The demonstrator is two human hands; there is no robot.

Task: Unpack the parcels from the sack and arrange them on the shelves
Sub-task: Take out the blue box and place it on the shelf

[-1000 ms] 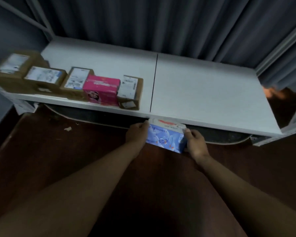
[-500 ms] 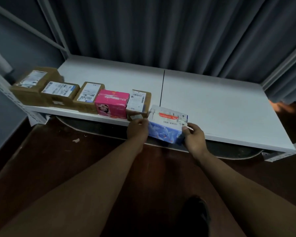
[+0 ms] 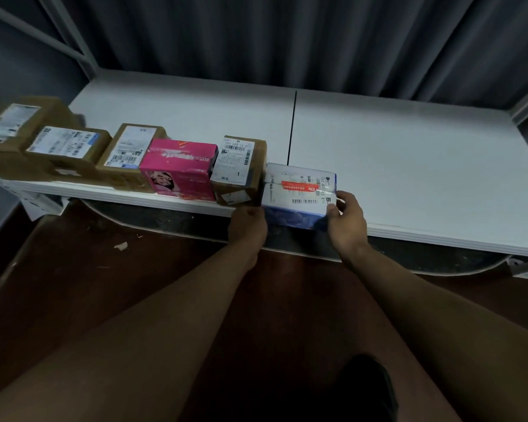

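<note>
A blue-and-white parcel (image 3: 299, 190) with a red sticker sits at the front edge of the white shelf (image 3: 409, 166), right beside a brown cardboard parcel (image 3: 238, 169). My right hand (image 3: 345, 220) grips its right end, thumb on top. My left hand (image 3: 247, 223) is at its lower left corner with curled fingers, touching the parcel's front. To the left stands a row: a pink box (image 3: 180, 169) and three more brown parcels (image 3: 128, 150), (image 3: 64, 147), (image 3: 9, 126). The sack is not in view.
Grey curtain (image 3: 287, 41) hangs behind the shelf. A metal upright (image 3: 73, 35) rises at the left back corner. A dark round object (image 3: 287, 239) lies under the shelf on the brown floor (image 3: 73, 269). The shelf's right half is bare white board.
The blue-and-white parcel went from below the shelf edge up onto the shelf and slid left against the brown parcel. Both hands moved with it.
</note>
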